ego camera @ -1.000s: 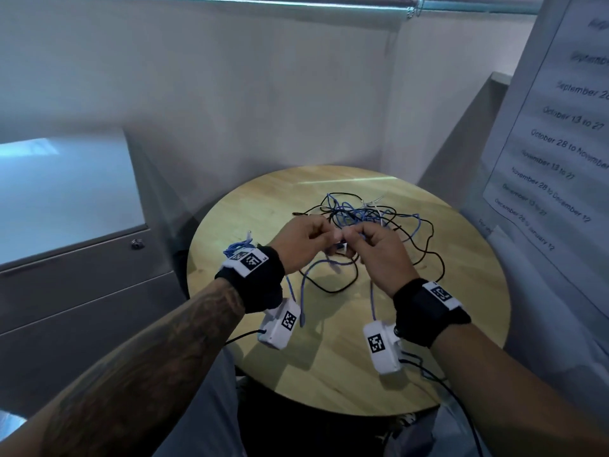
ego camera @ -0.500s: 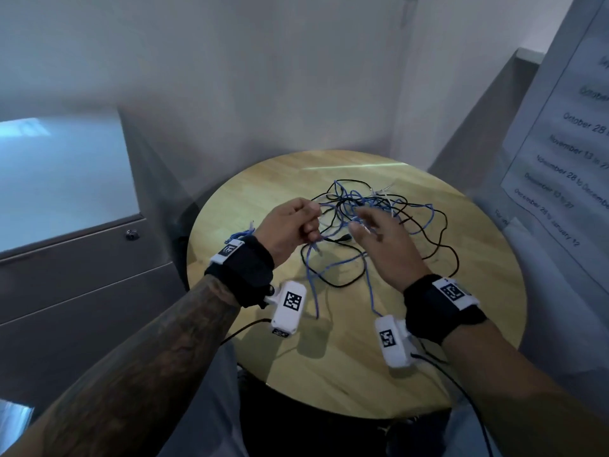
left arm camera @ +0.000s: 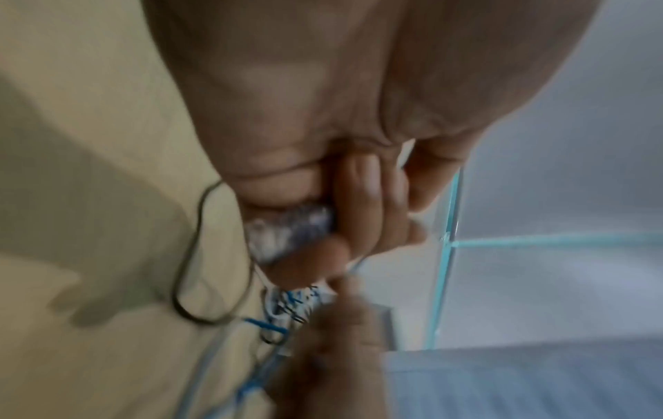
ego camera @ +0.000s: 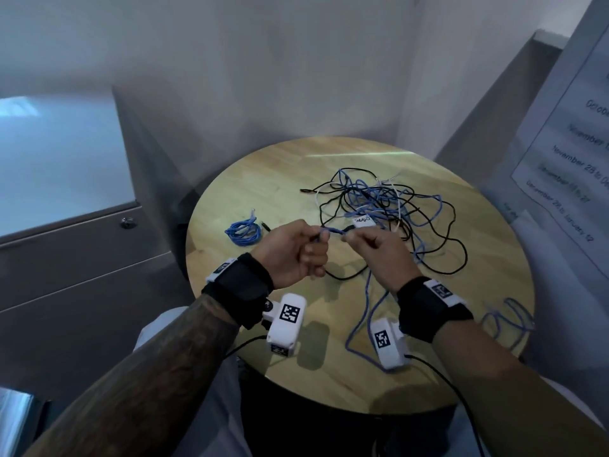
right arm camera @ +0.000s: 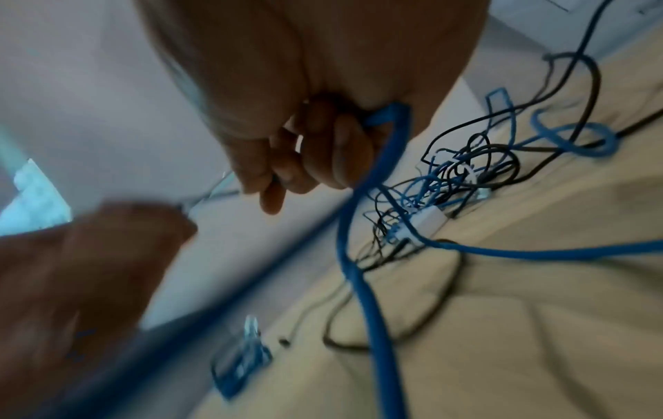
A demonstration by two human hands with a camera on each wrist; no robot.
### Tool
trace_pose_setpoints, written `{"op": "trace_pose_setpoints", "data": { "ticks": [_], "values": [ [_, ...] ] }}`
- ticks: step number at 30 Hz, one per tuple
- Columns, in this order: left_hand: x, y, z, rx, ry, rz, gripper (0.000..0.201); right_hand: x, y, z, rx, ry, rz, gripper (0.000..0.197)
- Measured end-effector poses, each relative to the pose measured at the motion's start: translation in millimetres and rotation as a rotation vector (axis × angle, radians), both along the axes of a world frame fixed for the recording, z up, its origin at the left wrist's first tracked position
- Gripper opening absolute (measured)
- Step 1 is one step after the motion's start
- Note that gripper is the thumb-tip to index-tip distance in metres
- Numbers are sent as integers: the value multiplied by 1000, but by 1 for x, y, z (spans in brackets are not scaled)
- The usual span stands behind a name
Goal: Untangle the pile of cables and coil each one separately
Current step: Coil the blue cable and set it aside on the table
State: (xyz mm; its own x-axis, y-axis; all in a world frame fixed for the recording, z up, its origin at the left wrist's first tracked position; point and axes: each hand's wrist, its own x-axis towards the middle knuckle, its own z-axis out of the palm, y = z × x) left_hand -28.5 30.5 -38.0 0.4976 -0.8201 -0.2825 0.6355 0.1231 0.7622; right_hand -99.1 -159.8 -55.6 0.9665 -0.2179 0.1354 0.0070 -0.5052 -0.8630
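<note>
both hands up over the table, holding the same blue cable (ego camera: 333, 230) between them. left hand (ego camera: 291, 253) has fingers curled in, pinching the cable at thumb and forefinger; left wrist view shows a blurred pale-and-blue lump tucked under those fingers, can't tell what it is. right hand (ego camera: 379, 255) pinches the cable just beside the left, fingers curled; in the right wrist view the blue cable (right arm camera: 358, 255) comes out of my palm and drops to the table. from there it loops near the table's front edge and runs back to the tangled pile (ego camera: 382, 199) of black, blue and white cables, just beyond my hands, right of centre on the round wooden table (ego camera: 263, 179). a white tag (ego camera: 362, 221) sits in the pile's near side. one coiled blue cable (ego camera: 243, 229) lies apart on the left.
</note>
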Motion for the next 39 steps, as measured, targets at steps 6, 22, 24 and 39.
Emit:
{"op": "trace_pose_setpoints", "data": {
  "ticks": [6,22,24,39],
  "values": [
    [1,-3,-8,-178,19,271,20,-14,37,-28,-196,102,202,18],
    [-7,-6,-22,355,-732,200,24,-36,25,36,177,23,84,23],
    [-13,-8,-23,346,-631,117,31,-31,13,35,75,-40,15,20],
    [-5,1,-12,-124,26,416,20,-34,44,-20,-93,130,239,26]
  ]
}}
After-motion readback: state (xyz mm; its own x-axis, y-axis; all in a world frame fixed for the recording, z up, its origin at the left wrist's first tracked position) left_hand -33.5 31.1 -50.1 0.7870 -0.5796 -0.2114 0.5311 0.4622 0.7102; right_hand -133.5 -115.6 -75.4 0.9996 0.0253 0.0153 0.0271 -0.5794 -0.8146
